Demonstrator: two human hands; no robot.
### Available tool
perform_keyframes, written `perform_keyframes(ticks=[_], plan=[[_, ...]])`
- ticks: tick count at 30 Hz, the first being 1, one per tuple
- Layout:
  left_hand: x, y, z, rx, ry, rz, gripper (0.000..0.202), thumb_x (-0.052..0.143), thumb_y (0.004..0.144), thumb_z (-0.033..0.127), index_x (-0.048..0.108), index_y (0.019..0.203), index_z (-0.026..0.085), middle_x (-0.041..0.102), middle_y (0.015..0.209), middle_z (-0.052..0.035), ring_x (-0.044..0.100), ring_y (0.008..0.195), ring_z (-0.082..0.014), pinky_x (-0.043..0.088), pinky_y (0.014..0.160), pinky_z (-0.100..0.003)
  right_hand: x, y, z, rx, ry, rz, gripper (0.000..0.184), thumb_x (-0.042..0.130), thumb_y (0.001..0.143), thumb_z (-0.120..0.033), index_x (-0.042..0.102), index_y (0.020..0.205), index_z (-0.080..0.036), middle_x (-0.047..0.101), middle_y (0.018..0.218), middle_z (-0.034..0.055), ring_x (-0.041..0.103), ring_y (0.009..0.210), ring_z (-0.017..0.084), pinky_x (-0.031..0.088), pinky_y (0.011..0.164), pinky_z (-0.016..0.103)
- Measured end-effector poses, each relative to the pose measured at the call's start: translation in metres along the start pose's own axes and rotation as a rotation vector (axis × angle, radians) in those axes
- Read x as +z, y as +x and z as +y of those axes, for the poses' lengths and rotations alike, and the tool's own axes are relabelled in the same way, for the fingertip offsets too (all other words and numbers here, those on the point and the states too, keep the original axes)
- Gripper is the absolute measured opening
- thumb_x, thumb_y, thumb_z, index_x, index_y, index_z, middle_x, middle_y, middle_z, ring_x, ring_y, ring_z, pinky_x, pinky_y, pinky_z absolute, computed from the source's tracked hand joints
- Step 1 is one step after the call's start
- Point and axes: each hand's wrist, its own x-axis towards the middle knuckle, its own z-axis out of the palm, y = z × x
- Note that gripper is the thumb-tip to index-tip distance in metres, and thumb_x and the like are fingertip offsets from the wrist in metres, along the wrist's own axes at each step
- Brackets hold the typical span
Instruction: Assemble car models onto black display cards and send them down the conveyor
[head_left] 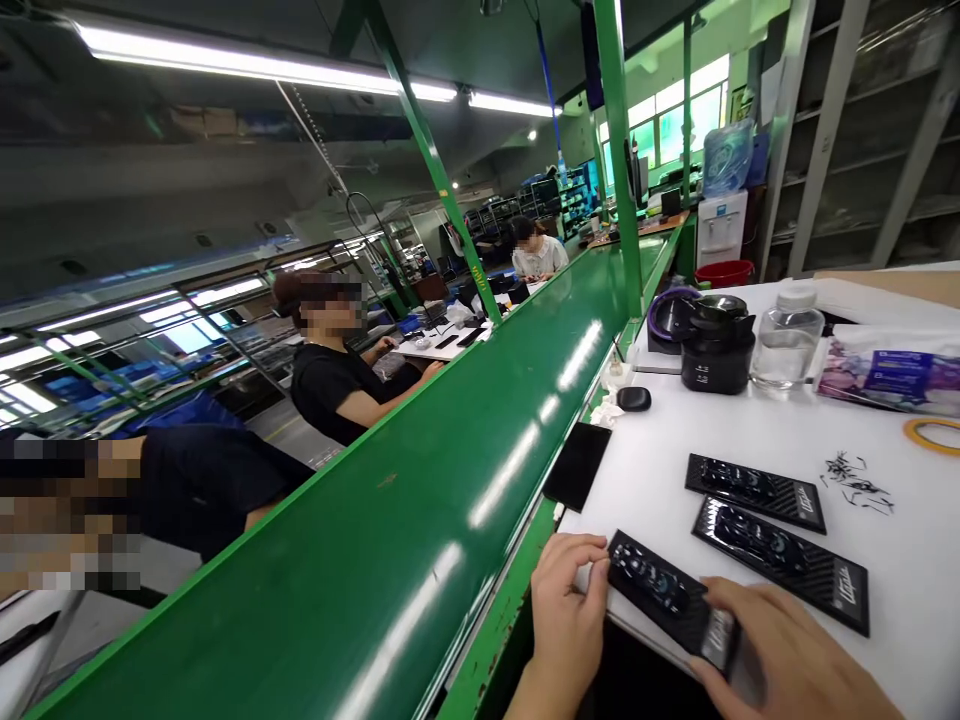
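Note:
A black rectangular plaque (pixel 656 590) with a glossy dark car model, a carbon-look surface and silver script lies at the near edge of the white table. At its left end, the curled fingers and thumb of my left hand (pixel 566 600) pinch the corner. My right hand (pixel 787 645) grips the lettered end, its thumb on the near side and fingers on the far side. Two similar items lie beyond it: a nearer plaque (pixel 780 562) and a farther plaque (pixel 754 492). Small black scraps (pixel 857 483) are scattered to their right.
A green conveyor belt (pixel 450 480) runs along the left, with people seated across it. A dark flat panel (pixel 579 465) and a black mouse (pixel 634 399) sit by the table's left edge. Behind stand a clear bottle (pixel 786 345) and a printed bag (pixel 892 370); yellow tape (pixel 930 437) lies right.

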Motion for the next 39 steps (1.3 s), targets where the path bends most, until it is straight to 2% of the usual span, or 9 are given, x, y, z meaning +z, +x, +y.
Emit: perform_keyframes(ticks=[3, 7, 9, 15, 26, 30, 34, 36, 39], plan=[[-0.001, 0.000, 0.000, 0.128, 0.064, -0.008, 0.013, 0.060, 0.089, 0.012, 0.070, 0.088, 0.022, 0.073, 0.096, -0.0026, 0.066, 0.091, -0.0170, 0.053, 0.084, -0.033, 0.001, 0.008, -0.009, -0.040, 0.039, -0.125, 0.037, 0.061, 0.090, -0.032, 0.054, 0.123, -0.019, 0.063, 0.114, 0.0090, 0.059, 0.102, 0.028, 0.052, 0.085, 0.043], [0.007, 0.005, -0.001, 0.283, 0.120, -0.056, 0.014, 0.063, 0.087, 0.010, 0.069, 0.093, 0.022, 0.072, 0.100, -0.0034, 0.064, 0.095, -0.0172, 0.052, 0.088, -0.035, -0.020, 0.015, -0.021, 0.082, 0.135, -0.261, 0.039, 0.060, 0.088, -0.021, 0.051, 0.127, -0.020, 0.057, 0.128, 0.0096, 0.051, 0.115, 0.030, 0.045, 0.098, 0.049], [0.014, 0.009, -0.002, 0.330, 0.132, -0.085, 0.015, 0.063, 0.087, 0.010, 0.069, 0.093, 0.021, 0.071, 0.104, -0.0042, 0.063, 0.098, -0.0179, 0.052, 0.089, -0.036, -0.026, 0.019, -0.025, 0.162, 0.186, -0.274, 0.040, 0.060, 0.086, -0.018, 0.053, 0.125, -0.019, 0.056, 0.130, 0.0100, 0.049, 0.118, 0.030, 0.043, 0.101, 0.050], [0.029, 0.010, -0.003, 0.326, 0.134, -0.146, 0.017, 0.064, 0.085, 0.009, 0.067, 0.094, 0.022, 0.068, 0.109, -0.0054, 0.060, 0.103, -0.0217, 0.051, 0.091, -0.041, -0.029, 0.026, -0.026, 0.226, 0.213, -0.294, 0.039, 0.063, 0.086, -0.019, 0.058, 0.125, -0.017, 0.056, 0.130, 0.0102, 0.048, 0.117, 0.029, 0.042, 0.103, 0.049], [0.027, 0.007, -0.004, 0.337, 0.134, -0.180, 0.020, 0.064, 0.082, 0.006, 0.066, 0.091, 0.023, 0.065, 0.112, -0.0047, 0.056, 0.106, -0.0227, 0.049, 0.092, -0.042, -0.033, 0.028, -0.028, 0.161, 0.143, -0.419, 0.050, 0.064, 0.091, -0.027, 0.052, 0.139, -0.021, 0.051, 0.138, 0.0113, 0.045, 0.118, 0.030, 0.041, 0.098, 0.049], [0.026, 0.009, 0.001, 0.238, 0.130, -0.216, 0.012, 0.062, 0.084, 0.012, 0.065, 0.086, 0.024, 0.063, 0.117, -0.0048, 0.054, 0.112, -0.0238, 0.047, 0.097, -0.045, -0.033, 0.029, -0.029, 0.129, 0.080, -0.448, 0.049, 0.063, 0.092, -0.027, 0.052, 0.139, -0.021, 0.050, 0.140, 0.0117, 0.045, 0.118, 0.031, 0.041, 0.096, 0.049], [0.022, 0.016, 0.008, -0.055, 0.158, -0.313, 0.006, 0.063, 0.084, 0.024, 0.063, 0.078, 0.024, 0.057, 0.131, -0.0042, 0.047, 0.125, -0.0285, 0.041, 0.105, -0.053, -0.030, 0.030, -0.029, 0.096, 0.000, -0.444, 0.048, 0.061, 0.094, -0.028, 0.051, 0.140, -0.020, 0.050, 0.141, 0.0123, 0.045, 0.116, 0.031, 0.041, 0.093, 0.048], [0.021, 0.021, 0.010, -0.189, 0.153, -0.364, 0.005, 0.064, 0.081, 0.027, 0.060, 0.081, 0.023, 0.055, 0.135, -0.0047, 0.044, 0.130, -0.0302, 0.037, 0.109, -0.057, -0.028, 0.030, -0.030, 0.084, -0.038, -0.439, 0.046, 0.059, 0.095, -0.027, 0.051, 0.139, -0.020, 0.050, 0.140, 0.0126, 0.046, 0.114, 0.031, 0.042, 0.090, 0.047], [0.020, 0.028, 0.011, -0.296, 0.116, -0.399, 0.019, 0.065, 0.077, 0.028, 0.059, 0.095, 0.024, 0.054, 0.137, -0.0070, 0.042, 0.132, -0.0302, 0.032, 0.112, -0.059, -0.026, 0.029, -0.033, 0.061, -0.086, -0.435, 0.045, 0.057, 0.094, -0.024, 0.051, 0.139, -0.019, 0.052, 0.138, 0.0136, 0.048, 0.111, 0.031, 0.042, 0.086, 0.047]])
